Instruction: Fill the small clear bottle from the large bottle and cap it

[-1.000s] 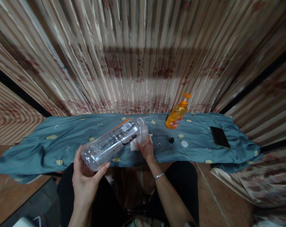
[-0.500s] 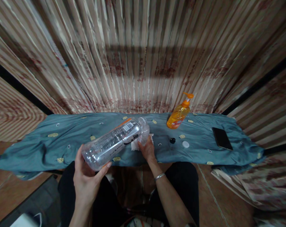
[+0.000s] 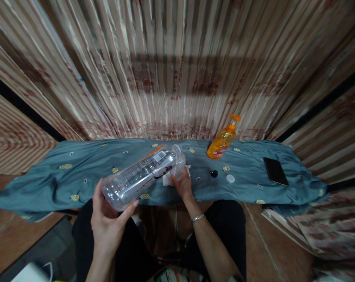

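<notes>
You are cradling the base of the clear bottle (image 3: 142,176) in your left hand (image 3: 107,223), tilted over the surface (image 3: 77,176), while your right hand (image 3: 182,184) is pinching a white tissue (image 3: 167,179) at its neck, so be keeping it steady.

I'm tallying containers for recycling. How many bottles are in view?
2. A clear plastic bottle with a printed label lies tilted, its base in the left hand. An orange pump soap bottle stands at the back of the blue-green cloth. None seem hidden.
</notes>
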Tool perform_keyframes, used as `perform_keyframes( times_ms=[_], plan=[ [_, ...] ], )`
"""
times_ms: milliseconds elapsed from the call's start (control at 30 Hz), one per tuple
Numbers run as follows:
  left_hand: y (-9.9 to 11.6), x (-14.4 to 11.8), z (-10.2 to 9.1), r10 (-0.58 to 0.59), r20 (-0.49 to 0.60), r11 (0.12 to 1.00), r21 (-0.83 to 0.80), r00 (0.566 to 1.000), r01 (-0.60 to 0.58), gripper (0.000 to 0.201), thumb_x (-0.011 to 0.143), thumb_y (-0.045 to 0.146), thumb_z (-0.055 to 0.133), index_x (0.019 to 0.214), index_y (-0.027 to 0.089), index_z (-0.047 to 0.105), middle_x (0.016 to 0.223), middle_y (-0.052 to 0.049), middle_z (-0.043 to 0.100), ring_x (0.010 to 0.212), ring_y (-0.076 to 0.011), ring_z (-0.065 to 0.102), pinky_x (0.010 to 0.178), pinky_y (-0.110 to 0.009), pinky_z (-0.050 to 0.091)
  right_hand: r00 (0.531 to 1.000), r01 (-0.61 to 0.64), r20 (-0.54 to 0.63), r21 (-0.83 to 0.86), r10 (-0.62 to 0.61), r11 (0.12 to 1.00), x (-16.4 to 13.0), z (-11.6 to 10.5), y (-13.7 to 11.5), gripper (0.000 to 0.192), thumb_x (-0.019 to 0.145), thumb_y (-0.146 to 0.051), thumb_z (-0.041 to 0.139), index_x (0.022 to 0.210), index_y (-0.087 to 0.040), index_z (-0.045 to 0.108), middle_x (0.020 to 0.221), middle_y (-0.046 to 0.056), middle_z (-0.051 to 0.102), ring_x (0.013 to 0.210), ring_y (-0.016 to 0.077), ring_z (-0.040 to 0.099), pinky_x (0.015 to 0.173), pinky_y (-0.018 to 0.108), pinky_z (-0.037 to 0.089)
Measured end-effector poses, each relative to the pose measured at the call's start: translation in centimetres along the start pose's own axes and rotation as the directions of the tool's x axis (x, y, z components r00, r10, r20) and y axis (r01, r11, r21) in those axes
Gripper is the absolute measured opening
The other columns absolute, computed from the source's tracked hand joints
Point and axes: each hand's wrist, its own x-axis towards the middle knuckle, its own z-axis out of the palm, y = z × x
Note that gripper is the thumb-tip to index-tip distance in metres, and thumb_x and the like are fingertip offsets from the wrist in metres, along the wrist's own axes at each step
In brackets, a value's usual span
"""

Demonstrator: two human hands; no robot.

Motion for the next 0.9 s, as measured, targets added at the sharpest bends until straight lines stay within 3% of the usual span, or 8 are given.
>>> perform_keyframes(
  times_ms=[133, 333, 667, 900],
  plan=[
    [-0.11, -0.09, -0.09, -0.022, 0.003, 1.0, 0.013, 1.0, 0.022, 0.12, 0.046, 0.045, 0.114, 0.156, 0.026, 0.07, 0.151, -0.014, 0.077, 0.133, -0.0354, 0.076, 0.123, -0.054, 0.062, 1.0, -0.029, -0.001, 0.003, 0.029, 1.0, 0.01, -0.36, -0.52, 0.058, 0.103, -0.031, 0.076, 0.154, -0.008, 0.062, 0.139, 0.028, 0.081, 0.132, 0.0421, 0.079, 0.115, 0.061, 0.065],
    [0.01, -0.16, -0.04, 0.035, 0.006, 0.999, 0.031, 0.999, -0.035, 0.111, 0.052, 0.048, 0.114, 0.154, 0.028, 0.072, 0.147, -0.012, 0.078, 0.135, -0.0352, 0.077, 0.125, -0.052, 0.061, 1.0, -0.024, 0.008, 0.041, 0.024, 0.999, 0.03, -0.66, -0.62, 0.057, 0.101, -0.033, 0.076, 0.151, -0.008, 0.062, 0.141, 0.03, 0.079, 0.132, 0.044, 0.079, 0.115, 0.064, 0.065],
    [0.46, -0.16, 0.09, 0.015, -0.001, 0.999, 0.029, 1.0, -0.015, 0.11, 0.052, 0.042, 0.111, 0.153, 0.024, 0.072, 0.15, -0.014, 0.076, 0.137, -0.0359, 0.075, 0.129, -0.054, 0.058, 1.0, -0.014, -0.018, 0.09, 0.015, 0.996, -0.08, -0.28, -0.08, 0.054, 0.1, -0.03, 0.079, 0.15, -0.016, 0.063, 0.133, 0.021, 0.081, 0.126, 0.04, 0.078, 0.11, 0.06, 0.066],
    [0.3, -0.24, 0.1, -0.003, -0.006, 1.0, 0.021, 1.0, 0.003, 0.115, 0.049, 0.047, 0.113, 0.154, 0.025, 0.07, 0.154, -0.015, 0.074, 0.142, -0.0389, 0.073, 0.13, -0.057, 0.056, 0.999, -0.027, -0.044, 0.079, 0.03, 0.997, -0.11, 0.05, -0.07, 0.053, 0.098, -0.03, 0.08, 0.146, -0.014, 0.063, 0.133, 0.023, 0.082, 0.125, 0.0409, 0.079, 0.111, 0.06, 0.066]
  ],
)
